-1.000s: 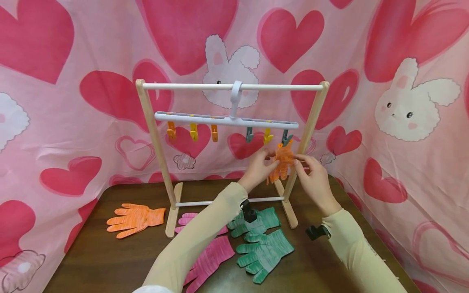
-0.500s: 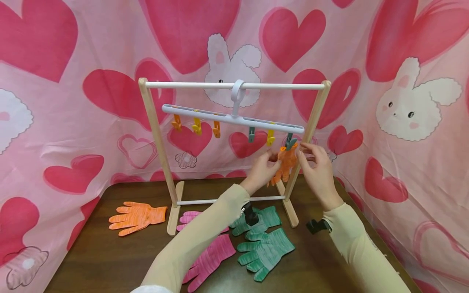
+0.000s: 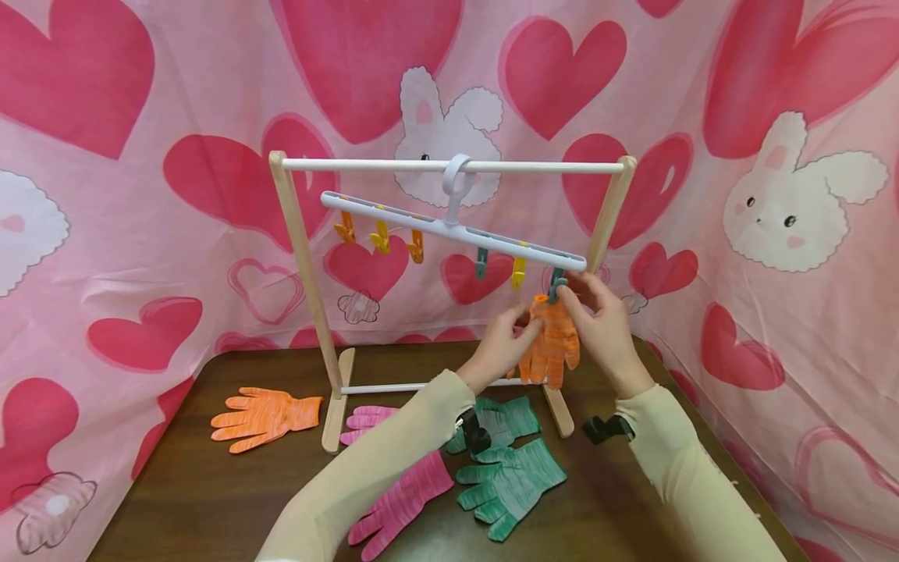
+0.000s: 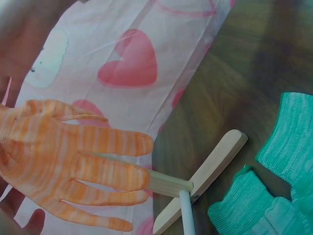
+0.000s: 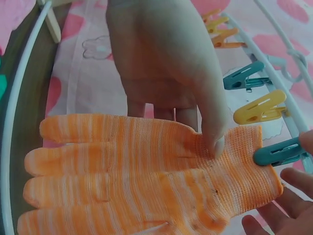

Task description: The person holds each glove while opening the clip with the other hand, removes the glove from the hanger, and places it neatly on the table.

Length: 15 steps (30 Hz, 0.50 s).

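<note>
Below the right end of the white hanger (image 3: pixel 393 212) hangs an orange striped glove (image 3: pixel 555 339), fingers downward. A dark green clothespin (image 5: pixel 274 152) bites its cuff. My left hand (image 3: pixel 502 343) pinches the glove near the cuff from the left, its thumb lying over the knit in the right wrist view. My right hand (image 3: pixel 607 336) holds the clothespin between thumb and fingers, its fingertips showing at that view's right edge. The left wrist view shows the glove (image 4: pixel 83 156) spread flat. The hanger tilts down toward the right.
A wooden rack (image 3: pixel 302 265) with a white top rod (image 3: pixel 372 165) bears the hanger. Other orange, yellow (image 3: pixel 380 236) and grey-green clothespins hang along it. On the brown table (image 3: pixel 182 499) lie another orange glove (image 3: pixel 267 417), pink gloves (image 3: pixel 400 503) and green gloves (image 3: pixel 513 484).
My right hand has shifted from beside the glove up to the clothespin. The hanger's right end has dropped and its left end risen. The orange glove hangs lower and is turned flatter toward me.
</note>
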Tool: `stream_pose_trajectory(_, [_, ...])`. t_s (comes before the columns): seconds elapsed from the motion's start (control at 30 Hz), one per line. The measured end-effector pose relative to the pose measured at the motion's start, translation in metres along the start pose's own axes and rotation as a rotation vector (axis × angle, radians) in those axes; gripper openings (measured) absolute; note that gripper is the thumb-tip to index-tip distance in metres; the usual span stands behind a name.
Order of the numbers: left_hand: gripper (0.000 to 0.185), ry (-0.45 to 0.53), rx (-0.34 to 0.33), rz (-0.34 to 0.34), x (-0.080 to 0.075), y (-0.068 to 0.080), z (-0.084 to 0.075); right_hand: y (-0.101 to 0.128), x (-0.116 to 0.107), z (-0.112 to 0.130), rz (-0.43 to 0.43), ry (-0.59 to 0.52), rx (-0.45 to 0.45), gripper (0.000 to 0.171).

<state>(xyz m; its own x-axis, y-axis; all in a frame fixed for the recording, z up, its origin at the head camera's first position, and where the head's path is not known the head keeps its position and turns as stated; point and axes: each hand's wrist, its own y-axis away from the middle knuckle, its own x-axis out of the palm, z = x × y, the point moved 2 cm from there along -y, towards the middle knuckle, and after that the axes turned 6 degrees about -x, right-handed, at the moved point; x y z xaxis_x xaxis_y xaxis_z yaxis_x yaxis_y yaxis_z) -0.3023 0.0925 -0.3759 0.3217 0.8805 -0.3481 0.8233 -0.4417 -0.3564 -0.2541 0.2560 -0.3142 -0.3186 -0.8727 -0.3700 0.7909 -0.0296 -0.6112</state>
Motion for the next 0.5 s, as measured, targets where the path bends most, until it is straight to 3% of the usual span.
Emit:
stream_pose_trajectory(0.13, [0.02, 0.027, 0.031, 0.004, 0.0, 0.007, -0.001, 0.002, 0.002, 0.002, 0.024, -0.078, 0.023, 0.041])
stream_pose_trajectory(0.5, [0.019, 0.051, 0.012, 0.034, 0.002, 0.024, -0.006, 0.002, 0.003, 0.006, 0.061, -0.154, 0.09, 0.041])
